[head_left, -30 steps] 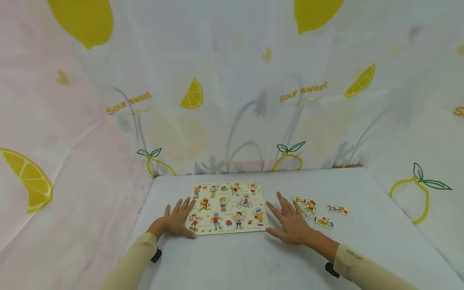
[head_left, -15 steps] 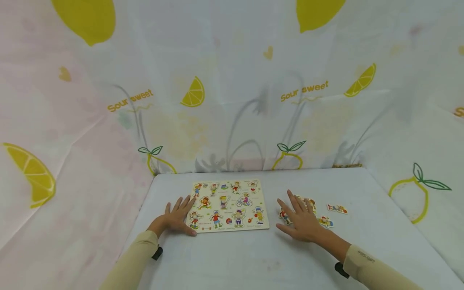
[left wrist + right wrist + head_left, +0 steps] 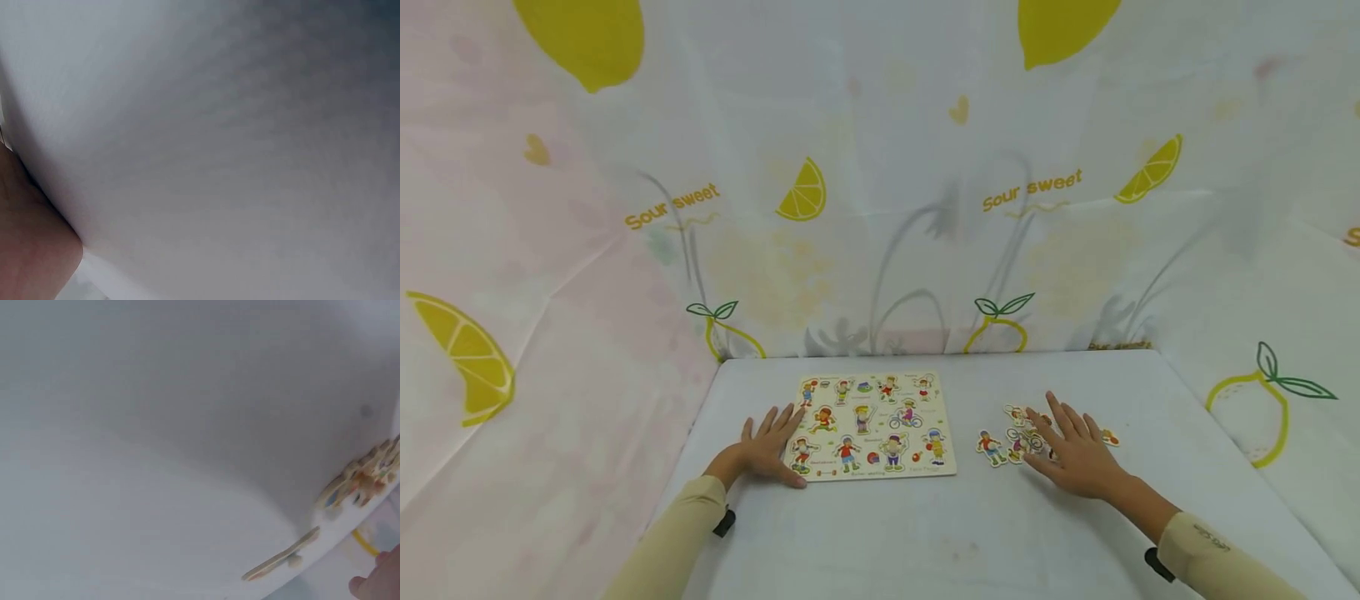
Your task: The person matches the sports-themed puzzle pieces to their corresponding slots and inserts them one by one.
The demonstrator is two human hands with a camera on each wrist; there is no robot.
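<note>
A wooden puzzle board (image 3: pixel 880 450) printed with sports figures lies flat on the white table. My left hand (image 3: pixel 766 450) rests at its left edge, fingers spread and straight, the fingertips on the board's border. Farther right, my right hand (image 3: pixel 1084 460) is over a group of loose puzzle pieces (image 3: pixel 992 447) with its fingers extended. It hides some of them; whether it touches any I cannot tell. In the right wrist view, one flat piece (image 3: pixel 281 555) with a small knob lies apart from a heap of pieces (image 3: pixel 362 478).
The white-covered table (image 3: pixel 925 550) has its back edge against a lemon-printed curtain (image 3: pixel 880 250). More of this cloth hangs at both sides. The left wrist view shows mostly a blurred pale surface (image 3: pixel 219 206).
My right hand has moved right, away from the board's right edge and over the loose pieces, uncovering a few on its left. My left hand stays at the board.
</note>
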